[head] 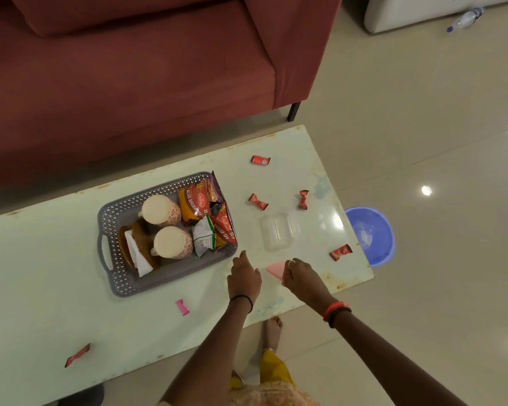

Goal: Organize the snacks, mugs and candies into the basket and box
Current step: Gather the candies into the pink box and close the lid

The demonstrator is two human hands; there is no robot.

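A grey perforated basket (112,218) on the pale table holds two white mugs (161,210) (173,242), several snack packets (208,221) and a brown item with white paper. A clear plastic box (277,231) stands right of it. Several red candies lie around it: (260,160), (258,201), (303,199), (340,252). One more red candy (77,355) and a pink candy (182,307) lie nearer me. My left hand (244,276) hovers near the basket's front right corner, fingers loosely extended. My right hand (301,276) pinches a pink lid (276,269).
The pale table (41,288) ends just right of the candies. A blue plastic tub (373,235) sits on the floor beyond that edge. A maroon sofa (129,83) runs along the far side. A water bottle (464,19) lies on the floor far right.
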